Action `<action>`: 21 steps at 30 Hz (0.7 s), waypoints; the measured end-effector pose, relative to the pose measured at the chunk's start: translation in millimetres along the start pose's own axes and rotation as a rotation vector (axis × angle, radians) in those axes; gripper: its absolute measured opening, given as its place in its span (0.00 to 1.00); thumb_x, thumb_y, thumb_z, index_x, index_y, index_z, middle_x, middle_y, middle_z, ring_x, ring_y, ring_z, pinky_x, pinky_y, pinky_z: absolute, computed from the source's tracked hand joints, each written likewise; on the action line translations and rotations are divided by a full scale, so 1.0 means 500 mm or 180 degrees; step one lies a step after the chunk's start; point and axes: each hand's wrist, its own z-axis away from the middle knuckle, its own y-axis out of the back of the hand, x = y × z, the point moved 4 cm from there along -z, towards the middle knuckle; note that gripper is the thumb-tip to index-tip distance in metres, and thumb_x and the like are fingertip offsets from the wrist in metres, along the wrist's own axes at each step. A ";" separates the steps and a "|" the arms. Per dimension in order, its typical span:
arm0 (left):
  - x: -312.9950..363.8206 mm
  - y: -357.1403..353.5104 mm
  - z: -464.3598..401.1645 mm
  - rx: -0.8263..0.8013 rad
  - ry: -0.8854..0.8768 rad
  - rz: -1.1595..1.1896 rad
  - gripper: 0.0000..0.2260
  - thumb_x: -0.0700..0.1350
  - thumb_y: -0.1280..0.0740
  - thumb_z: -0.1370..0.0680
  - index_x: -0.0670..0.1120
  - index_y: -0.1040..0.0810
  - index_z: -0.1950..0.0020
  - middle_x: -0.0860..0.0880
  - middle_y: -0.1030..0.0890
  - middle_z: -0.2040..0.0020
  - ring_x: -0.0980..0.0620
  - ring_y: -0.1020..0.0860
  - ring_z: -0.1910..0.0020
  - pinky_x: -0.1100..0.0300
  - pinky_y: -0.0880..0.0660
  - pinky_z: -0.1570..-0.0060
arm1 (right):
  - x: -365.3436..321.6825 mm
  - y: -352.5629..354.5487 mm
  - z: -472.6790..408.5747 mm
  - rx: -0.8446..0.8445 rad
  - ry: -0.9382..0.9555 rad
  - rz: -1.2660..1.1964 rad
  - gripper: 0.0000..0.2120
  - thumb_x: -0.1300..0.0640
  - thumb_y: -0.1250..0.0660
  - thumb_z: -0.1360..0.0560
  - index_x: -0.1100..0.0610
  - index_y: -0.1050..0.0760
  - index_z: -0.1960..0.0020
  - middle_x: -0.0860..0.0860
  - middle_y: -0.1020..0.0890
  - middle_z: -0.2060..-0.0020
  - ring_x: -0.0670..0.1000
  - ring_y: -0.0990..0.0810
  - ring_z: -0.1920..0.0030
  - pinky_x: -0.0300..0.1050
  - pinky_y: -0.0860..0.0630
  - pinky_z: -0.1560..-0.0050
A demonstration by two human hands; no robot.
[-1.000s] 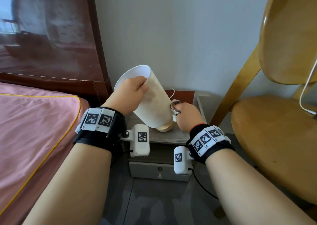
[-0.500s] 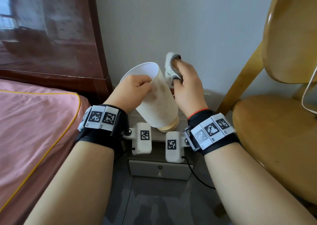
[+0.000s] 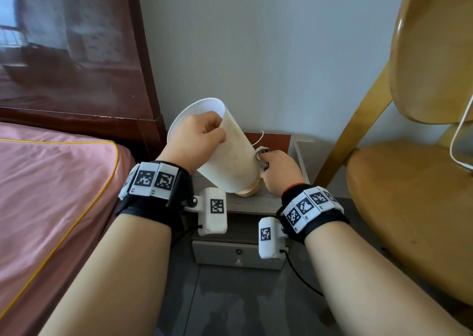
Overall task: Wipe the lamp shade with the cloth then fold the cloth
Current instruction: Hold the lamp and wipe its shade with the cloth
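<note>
The right hand (image 3: 280, 170) pinches a bunched cloth (image 3: 261, 153) against the lower right side of the lamp shade (image 3: 230, 161). The left hand (image 3: 195, 139) grips the shade's upper rim, tilting the lamp leftward on the nightstand (image 3: 256, 202).

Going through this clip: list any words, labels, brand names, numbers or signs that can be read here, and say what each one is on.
No readable words, brands or numbers.
Left wrist band: square black-and-white marker codes, with tiny characters beneath them too small to read.
Right wrist band: the same kind of codes and tiny unreadable characters.
White modules by each wrist: one marker code each, no text.
Lamp shade, cloth, nightstand drawer: no lettering visible.
</note>
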 end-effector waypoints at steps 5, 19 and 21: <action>0.002 0.003 -0.005 0.0408 -0.0118 -0.0532 0.14 0.56 0.42 0.20 0.51 0.23 0.42 0.48 0.20 0.63 0.54 0.24 0.63 0.56 0.27 0.60 | -0.003 0.003 -0.005 -0.0007 -0.0049 -0.0005 0.23 0.61 0.39 0.24 0.47 0.29 0.31 0.51 0.27 0.33 0.58 0.25 0.37 0.50 0.27 0.40; -0.001 0.018 -0.013 0.0671 0.0009 -0.1114 0.18 0.51 0.44 0.19 0.46 0.40 0.67 0.40 0.26 0.65 0.39 0.27 0.64 0.46 0.26 0.59 | -0.035 0.037 0.006 -0.0293 0.0085 0.0212 0.19 0.61 0.39 0.23 0.48 0.25 0.35 0.51 0.20 0.38 0.56 0.22 0.40 0.49 0.24 0.41; 0.006 0.014 -0.011 0.0595 -0.0068 -0.1143 0.18 0.50 0.44 0.19 0.48 0.42 0.68 0.44 0.31 0.68 0.42 0.30 0.67 0.48 0.29 0.62 | -0.037 0.035 0.008 -0.0404 0.0120 0.0298 0.17 0.59 0.40 0.22 0.49 0.23 0.36 0.52 0.19 0.42 0.56 0.21 0.42 0.48 0.24 0.45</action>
